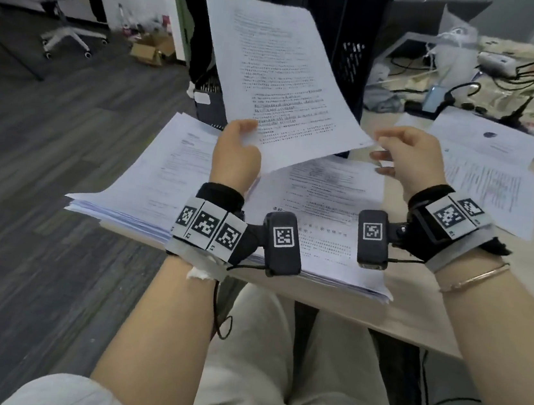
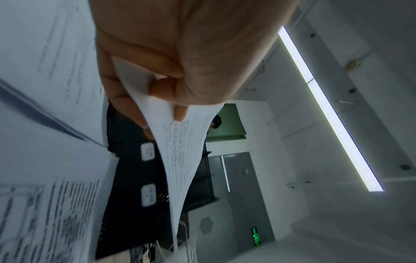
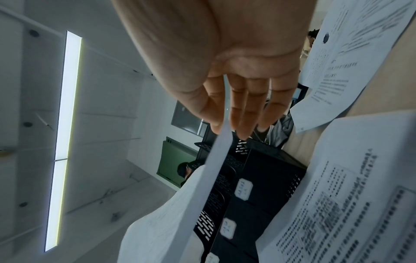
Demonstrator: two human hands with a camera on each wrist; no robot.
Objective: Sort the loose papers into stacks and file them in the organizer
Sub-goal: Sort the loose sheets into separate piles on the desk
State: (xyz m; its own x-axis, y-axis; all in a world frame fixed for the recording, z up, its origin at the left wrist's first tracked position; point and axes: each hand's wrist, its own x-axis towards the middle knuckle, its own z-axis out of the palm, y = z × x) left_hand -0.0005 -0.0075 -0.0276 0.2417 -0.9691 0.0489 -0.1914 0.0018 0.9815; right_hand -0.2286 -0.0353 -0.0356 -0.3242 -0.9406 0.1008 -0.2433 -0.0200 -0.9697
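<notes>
Left hand (image 1: pixel 236 151) pinches lower left corner of printed sheet (image 1: pixel 285 73), thumb on top, fingers curled beneath. Sheet raised, tilted up toward top centre of frame, hiding part of black organizer (image 1: pixel 347 57) behind. Right hand (image 1: pixel 406 155) at sheet's lower right corner, fingers relaxed and extended; thumb and fingertips touch edge, no firm hold visible. Thick paper stack (image 1: pixel 161 172) spread on desk (image 1: pixel 414 308) below both hands. More loose papers (image 1: pixel 489 162) at frame right. Organizer slots carry white labels (image 3: pixel 243 188).
</notes>
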